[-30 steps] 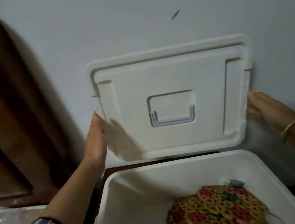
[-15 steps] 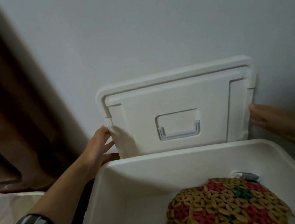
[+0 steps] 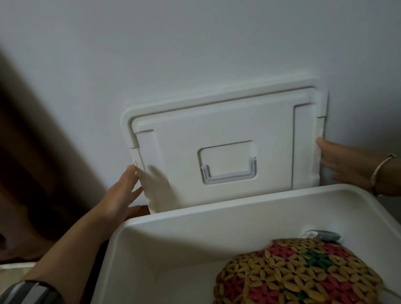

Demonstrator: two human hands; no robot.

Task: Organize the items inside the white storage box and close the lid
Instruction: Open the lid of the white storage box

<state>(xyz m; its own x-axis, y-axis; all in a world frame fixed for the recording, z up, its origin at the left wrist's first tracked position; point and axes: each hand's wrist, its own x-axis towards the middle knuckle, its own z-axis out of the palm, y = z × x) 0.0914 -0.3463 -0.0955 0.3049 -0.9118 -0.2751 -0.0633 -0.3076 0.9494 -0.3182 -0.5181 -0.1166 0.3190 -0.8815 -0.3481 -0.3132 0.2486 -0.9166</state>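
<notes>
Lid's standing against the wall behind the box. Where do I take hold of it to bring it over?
Take the lid by its two side edges, left hand from the left, right hand from the right. It stands upright against the wall, its bottom edge hidden behind the box rim, so the sides likely offer the most balanced hold.

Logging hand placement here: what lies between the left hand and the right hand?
The white lid, upright against the wall; left hand and right hand touch its side edges. Head view.
</notes>
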